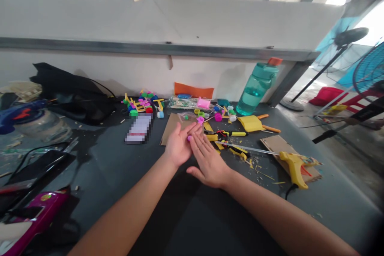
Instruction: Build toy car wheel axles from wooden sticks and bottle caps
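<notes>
Palm up, my left hand (177,147) lies over the middle of the table with its fingers stretched out. My right hand (209,161) rests flat across it, fingers straight and thumb apart. A small purple lump (189,138), looking like soft clay, peeks out between the two hands; most of it is hidden. Just beyond the fingertips is a pink-purple piece (200,120). Under and behind the hands lies a cardboard piece (168,130). Small open pots of coloured clay (218,117) stand behind, and yellow-handled pliers (238,151) lie to the right.
A yellow glue gun (295,168) rests on cardboard (274,146) at right. A teal water bottle (253,90) stands near the partition (120,20). On the left are a phone (138,129), colourful small models (141,104), a black bag (72,92) and a magenta case (39,212).
</notes>
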`<state>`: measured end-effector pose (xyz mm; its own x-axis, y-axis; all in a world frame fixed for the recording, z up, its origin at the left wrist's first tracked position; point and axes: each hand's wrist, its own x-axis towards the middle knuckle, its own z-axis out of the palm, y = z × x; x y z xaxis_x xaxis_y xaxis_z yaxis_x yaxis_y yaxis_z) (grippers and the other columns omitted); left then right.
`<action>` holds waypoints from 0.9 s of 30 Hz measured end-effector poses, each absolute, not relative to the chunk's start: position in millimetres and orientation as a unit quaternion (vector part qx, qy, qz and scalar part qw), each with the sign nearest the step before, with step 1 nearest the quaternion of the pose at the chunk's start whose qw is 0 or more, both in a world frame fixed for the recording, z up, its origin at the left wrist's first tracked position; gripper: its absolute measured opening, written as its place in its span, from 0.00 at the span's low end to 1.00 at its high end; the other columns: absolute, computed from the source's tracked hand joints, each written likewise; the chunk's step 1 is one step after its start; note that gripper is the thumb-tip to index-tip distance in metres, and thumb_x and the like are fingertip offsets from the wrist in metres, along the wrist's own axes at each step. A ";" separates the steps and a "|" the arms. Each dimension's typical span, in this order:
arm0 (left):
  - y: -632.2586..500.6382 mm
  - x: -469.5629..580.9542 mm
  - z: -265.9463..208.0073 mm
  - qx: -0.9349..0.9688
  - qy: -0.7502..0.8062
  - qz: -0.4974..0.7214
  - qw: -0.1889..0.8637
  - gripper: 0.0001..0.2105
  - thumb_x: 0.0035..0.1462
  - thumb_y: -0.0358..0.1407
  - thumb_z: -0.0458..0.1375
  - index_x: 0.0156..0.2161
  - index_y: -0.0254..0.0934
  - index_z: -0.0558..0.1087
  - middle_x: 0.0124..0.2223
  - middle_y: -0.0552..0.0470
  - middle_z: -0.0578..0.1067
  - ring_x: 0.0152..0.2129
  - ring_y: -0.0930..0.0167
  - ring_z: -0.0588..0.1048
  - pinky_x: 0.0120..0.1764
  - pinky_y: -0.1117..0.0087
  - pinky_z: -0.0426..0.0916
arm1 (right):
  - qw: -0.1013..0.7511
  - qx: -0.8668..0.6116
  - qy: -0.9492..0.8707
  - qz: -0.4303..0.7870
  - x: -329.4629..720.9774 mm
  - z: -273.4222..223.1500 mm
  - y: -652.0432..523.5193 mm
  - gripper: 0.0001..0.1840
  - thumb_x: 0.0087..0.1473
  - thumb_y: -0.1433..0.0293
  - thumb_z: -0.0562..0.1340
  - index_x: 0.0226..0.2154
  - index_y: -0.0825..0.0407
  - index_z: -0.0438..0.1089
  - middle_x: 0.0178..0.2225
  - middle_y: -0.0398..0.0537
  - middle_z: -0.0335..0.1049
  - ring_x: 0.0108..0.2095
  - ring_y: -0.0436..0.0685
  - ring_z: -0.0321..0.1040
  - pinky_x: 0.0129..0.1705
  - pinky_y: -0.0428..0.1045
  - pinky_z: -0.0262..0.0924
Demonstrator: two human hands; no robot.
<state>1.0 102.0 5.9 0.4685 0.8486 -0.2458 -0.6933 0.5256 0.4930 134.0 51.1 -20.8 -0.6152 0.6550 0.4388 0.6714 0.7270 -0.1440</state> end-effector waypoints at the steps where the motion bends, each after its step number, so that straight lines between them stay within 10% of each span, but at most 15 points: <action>1: 102.6 -0.8 4.9 0.165 0.246 0.471 0.831 0.27 0.62 0.47 0.40 0.58 0.29 0.60 0.57 0.38 0.66 0.55 0.65 0.64 0.57 0.64 0.57 | 0.232 -0.346 -0.909 -0.011 130.7 -18.8 47.5 0.45 0.57 0.49 0.49 0.62 0.69 0.41 0.63 0.70 0.40 0.65 0.68 0.30 0.63 0.66 0.36; 8: 87.9 17.2 -5.5 0.153 0.249 0.395 0.871 0.26 0.62 0.48 0.41 0.54 0.30 0.64 0.54 0.40 0.70 0.53 0.63 0.66 0.56 0.63 0.58 | 0.260 -0.390 -0.883 -0.002 132.3 -22.9 52.4 0.45 0.58 0.50 0.48 0.62 0.70 0.40 0.63 0.70 0.40 0.65 0.67 0.32 0.63 0.65 0.38; 19: 89.3 11.5 -6.7 0.280 0.263 0.373 0.844 0.13 0.58 0.43 0.55 0.39 0.34 0.73 0.30 0.52 0.74 0.25 0.75 0.72 0.32 0.74 0.67 | 0.425 -0.473 -0.771 -0.028 148.0 -24.0 66.7 0.05 0.54 0.70 0.58 0.35 0.49 0.69 0.38 0.47 0.74 0.44 0.58 0.67 0.59 0.62 0.45; 27: 99.3 -2.2 -14.7 0.429 0.370 0.340 0.751 0.12 0.44 0.40 0.66 0.31 0.32 0.76 0.29 0.49 0.76 0.26 0.71 0.74 0.38 0.66 0.68 | 0.442 -0.480 -0.758 0.023 153.3 -31.2 74.5 0.14 0.47 0.72 0.60 0.40 0.51 0.68 0.37 0.50 0.70 0.41 0.61 0.64 0.46 0.58 0.59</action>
